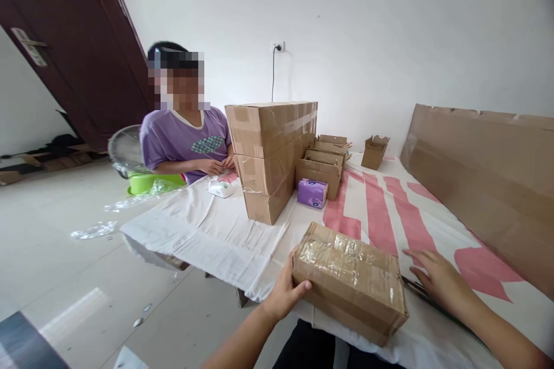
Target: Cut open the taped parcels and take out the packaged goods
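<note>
A long brown cardboard box (346, 288), with shiny clear tape over its top, sits at the near edge of the cloth-covered table. My left hand (283, 291) grips its left end, thumb on the near side and fingers partly hidden behind it. Past the right end is my right hand (437, 277), fingers apart and nothing seen in them. Under that hand a thin dark flat object (426, 293) lies on the cloth, mostly covered; its kind cannot be made out.
A wall of stacked cardboard boxes (270, 155) stands mid-table. Beside it are open cartons (322, 170), a purple pack (312, 193) and a small open box (375, 152). A large cardboard sheet (480, 179) leans at right. Across the table sits a person (186, 138), hands together.
</note>
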`<state>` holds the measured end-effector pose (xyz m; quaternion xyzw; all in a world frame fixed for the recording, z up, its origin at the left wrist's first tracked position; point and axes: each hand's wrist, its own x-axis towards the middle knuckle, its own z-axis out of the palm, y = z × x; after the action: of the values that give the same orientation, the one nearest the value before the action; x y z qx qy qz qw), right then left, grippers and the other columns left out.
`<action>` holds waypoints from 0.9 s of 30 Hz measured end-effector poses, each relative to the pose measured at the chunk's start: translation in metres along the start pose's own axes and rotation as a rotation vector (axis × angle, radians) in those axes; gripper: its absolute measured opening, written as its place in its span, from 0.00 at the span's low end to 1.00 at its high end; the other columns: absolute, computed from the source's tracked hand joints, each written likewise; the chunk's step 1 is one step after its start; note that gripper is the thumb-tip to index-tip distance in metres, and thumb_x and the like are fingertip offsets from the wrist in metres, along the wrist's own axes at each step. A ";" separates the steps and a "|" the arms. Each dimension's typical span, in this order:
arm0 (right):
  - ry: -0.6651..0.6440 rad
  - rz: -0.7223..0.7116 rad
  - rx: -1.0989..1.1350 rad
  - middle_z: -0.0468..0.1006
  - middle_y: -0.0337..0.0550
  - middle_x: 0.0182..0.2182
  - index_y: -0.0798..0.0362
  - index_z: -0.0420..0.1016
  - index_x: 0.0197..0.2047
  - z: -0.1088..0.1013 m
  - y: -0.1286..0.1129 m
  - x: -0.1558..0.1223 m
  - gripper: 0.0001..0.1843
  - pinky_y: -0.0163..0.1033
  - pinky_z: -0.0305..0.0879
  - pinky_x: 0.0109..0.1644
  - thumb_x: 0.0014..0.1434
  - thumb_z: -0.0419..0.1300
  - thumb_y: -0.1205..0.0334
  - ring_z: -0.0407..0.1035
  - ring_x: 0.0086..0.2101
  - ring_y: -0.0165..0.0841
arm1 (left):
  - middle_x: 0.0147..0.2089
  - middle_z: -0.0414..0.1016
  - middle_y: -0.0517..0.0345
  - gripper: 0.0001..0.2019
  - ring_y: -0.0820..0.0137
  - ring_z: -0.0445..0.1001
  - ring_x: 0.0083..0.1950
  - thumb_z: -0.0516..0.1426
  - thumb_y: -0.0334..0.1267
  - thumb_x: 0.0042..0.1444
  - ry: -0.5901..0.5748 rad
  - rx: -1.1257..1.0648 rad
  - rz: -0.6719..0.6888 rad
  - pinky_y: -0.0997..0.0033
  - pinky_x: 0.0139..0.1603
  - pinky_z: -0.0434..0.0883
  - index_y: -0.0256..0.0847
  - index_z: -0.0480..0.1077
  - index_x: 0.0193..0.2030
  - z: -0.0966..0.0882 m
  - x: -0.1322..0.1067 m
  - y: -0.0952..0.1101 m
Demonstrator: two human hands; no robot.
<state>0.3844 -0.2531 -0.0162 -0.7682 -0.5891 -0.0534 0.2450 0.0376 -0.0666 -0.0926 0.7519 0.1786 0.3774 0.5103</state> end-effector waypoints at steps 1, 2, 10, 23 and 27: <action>0.061 0.034 0.056 0.80 0.51 0.47 0.50 0.77 0.48 -0.012 -0.020 0.010 0.18 0.52 0.70 0.51 0.61 0.51 0.55 0.73 0.48 0.44 | 0.71 0.55 0.39 0.46 0.46 0.51 0.72 0.59 0.62 0.54 -0.012 0.007 0.009 0.41 0.72 0.48 0.39 0.47 0.71 0.000 0.002 0.002; 0.077 0.066 0.130 0.79 0.50 0.47 0.50 0.75 0.48 -0.022 -0.042 0.020 0.18 0.49 0.71 0.48 0.63 0.50 0.53 0.74 0.46 0.43 | 0.70 0.57 0.38 0.47 0.46 0.52 0.72 0.60 0.63 0.52 -0.018 0.018 0.017 0.41 0.71 0.49 0.39 0.48 0.71 0.000 0.004 0.003; -0.377 0.005 0.211 0.82 0.41 0.36 0.50 0.76 0.38 -0.023 -0.183 0.072 0.07 0.38 0.64 0.40 0.61 0.56 0.65 0.75 0.37 0.34 | 0.63 0.66 0.39 0.46 0.44 0.62 0.66 0.62 0.64 0.47 -0.025 0.050 -0.032 0.40 0.68 0.56 0.38 0.57 0.66 0.000 0.005 0.005; -0.523 0.101 0.196 0.80 0.44 0.30 0.54 0.77 0.31 -0.013 -0.193 0.095 0.08 0.36 0.58 0.33 0.60 0.57 0.66 0.71 0.32 0.34 | 0.60 0.69 0.39 0.42 0.46 0.66 0.62 0.62 0.65 0.46 -0.045 0.013 -0.021 0.40 0.66 0.59 0.38 0.63 0.62 0.004 0.007 0.007; -0.646 0.120 0.363 0.79 0.41 0.31 0.54 0.79 0.36 -0.020 -0.194 0.097 0.12 0.33 0.60 0.33 0.64 0.55 0.62 0.69 0.31 0.30 | 0.57 0.71 0.41 0.41 0.46 0.67 0.61 0.63 0.63 0.47 -0.027 0.041 -0.018 0.40 0.66 0.59 0.39 0.64 0.62 0.003 0.008 0.004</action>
<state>0.2366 -0.1403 0.0980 -0.7225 -0.5900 0.3113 0.1817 0.0444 -0.0655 -0.0865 0.7656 0.1862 0.3589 0.5004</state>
